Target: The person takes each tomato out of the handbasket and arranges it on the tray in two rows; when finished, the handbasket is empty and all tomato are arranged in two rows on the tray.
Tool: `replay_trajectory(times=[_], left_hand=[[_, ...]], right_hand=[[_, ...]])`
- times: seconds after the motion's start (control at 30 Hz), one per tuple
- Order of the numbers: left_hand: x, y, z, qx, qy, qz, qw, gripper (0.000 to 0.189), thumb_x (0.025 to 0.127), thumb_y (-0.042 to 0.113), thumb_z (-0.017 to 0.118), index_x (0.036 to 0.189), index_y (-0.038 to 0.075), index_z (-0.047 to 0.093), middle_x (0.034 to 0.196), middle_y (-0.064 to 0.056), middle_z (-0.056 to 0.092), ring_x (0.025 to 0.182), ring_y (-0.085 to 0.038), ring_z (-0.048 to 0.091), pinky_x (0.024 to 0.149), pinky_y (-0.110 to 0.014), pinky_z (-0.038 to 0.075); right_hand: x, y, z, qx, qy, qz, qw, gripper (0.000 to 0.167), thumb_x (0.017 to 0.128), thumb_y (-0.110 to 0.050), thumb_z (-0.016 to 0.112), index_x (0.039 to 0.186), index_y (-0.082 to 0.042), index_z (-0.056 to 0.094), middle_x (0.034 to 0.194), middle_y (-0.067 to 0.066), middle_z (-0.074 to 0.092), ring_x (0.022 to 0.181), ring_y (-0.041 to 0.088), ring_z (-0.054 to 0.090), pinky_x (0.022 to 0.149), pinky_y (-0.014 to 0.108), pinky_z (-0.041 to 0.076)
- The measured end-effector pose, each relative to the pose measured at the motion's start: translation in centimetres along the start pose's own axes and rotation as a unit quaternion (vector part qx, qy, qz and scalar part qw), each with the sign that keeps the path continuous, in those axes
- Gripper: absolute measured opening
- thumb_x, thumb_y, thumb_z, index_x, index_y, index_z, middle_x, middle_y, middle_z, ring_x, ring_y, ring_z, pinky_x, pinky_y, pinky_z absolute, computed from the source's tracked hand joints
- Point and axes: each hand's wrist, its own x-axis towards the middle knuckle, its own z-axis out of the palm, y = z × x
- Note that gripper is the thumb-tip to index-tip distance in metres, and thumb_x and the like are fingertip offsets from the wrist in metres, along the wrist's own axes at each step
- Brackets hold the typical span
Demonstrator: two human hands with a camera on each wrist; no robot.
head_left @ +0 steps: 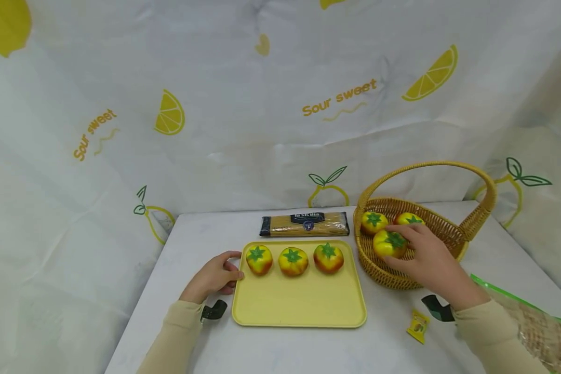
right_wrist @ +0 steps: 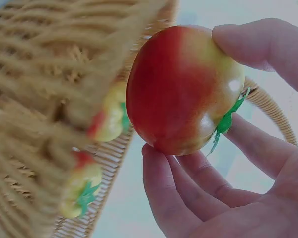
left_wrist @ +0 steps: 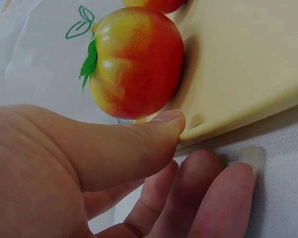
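Observation:
My right hand (head_left: 431, 259) pinches a yellow-and-red tomato (right_wrist: 184, 89) with a green star-shaped calyx, thumb on one side and fingers on the other. In the head view that tomato overlaps the opening of a wicker basket (head_left: 390, 280). Inside the basket are two more tomatoes, one at the left (head_left: 373, 222) and one at the back (head_left: 409, 218). My left hand (head_left: 217, 275) grips the left edge of a pale yellow tray (head_left: 299, 304), its thumb on the rim and its fingers lower down. Three tomatoes (head_left: 293, 261) stand in a row along the tray's far side.
A pack of spaghetti (head_left: 306, 224) lies behind the tray. Near the basket's front is a small yellow wrapped packet (head_left: 418, 326). At the right edge lies a clear bag with a green border (head_left: 542, 332), partly behind my right sleeve. The basket's tall handle (head_left: 430, 164) arches over it.

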Motion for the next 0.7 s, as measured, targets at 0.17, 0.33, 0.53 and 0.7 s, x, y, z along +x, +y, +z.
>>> replay_trajectory(times=[0.17,0.33,0.53,0.7], left_hand=[[0.1,0.0,0.0,-0.007,-0.002,-0.004,1.0000,0.059,0.098,0.017,0.081,0.152,0.016,0.058,0.105,-0.010,0.067,0.077,-0.020,0.066,0.066,-0.032,0.063],[0.0,0.2,-0.1,-0.008,0.000,-0.005,1.0000,0.058,0.098,0.016,0.080,0.152,0.016,0.058,0.105,-0.010,0.066,0.076,-0.020,0.066,0.066,-0.032,0.063],[0.1,0.1,-0.2,-0.004,-0.001,-0.005,1.0000,0.059,0.098,0.016,0.080,0.153,0.016,0.058,0.105,-0.010,0.067,0.076,-0.020,0.066,0.065,-0.031,0.062],[0.2,0.0,0.0,-0.009,-0.003,-0.001,1.0000,0.059,0.098,0.017,0.080,0.152,0.017,0.058,0.105,-0.009,0.067,0.076,-0.020,0.066,0.066,-0.031,0.063]], right_hand=[[-0.2,-1.3,-0.1,0.009,0.008,-0.014,0.9998,0.072,0.090,-0.041,0.088,0.151,-0.013,0.060,0.138,0.023,0.055,0.109,0.039,0.063,0.087,0.059,0.057],[-0.2,-2.9,0.2,0.030,0.009,-0.037,0.9988,0.069,0.091,-0.037,0.089,0.150,-0.016,0.061,0.141,0.020,0.057,0.112,0.038,0.065,0.088,0.057,0.059],[0.0,-5.2,1.6,0.050,0.001,-0.073,0.9961,0.063,0.090,-0.032,0.090,0.146,-0.017,0.064,0.145,0.014,0.061,0.120,0.038,0.066,0.095,0.060,0.060],[0.4,-7.1,3.7,0.066,-0.007,-0.099,0.9929,0.061,0.089,-0.031,0.091,0.143,-0.020,0.066,0.140,0.008,0.064,0.115,0.029,0.066,0.093,0.051,0.061]])
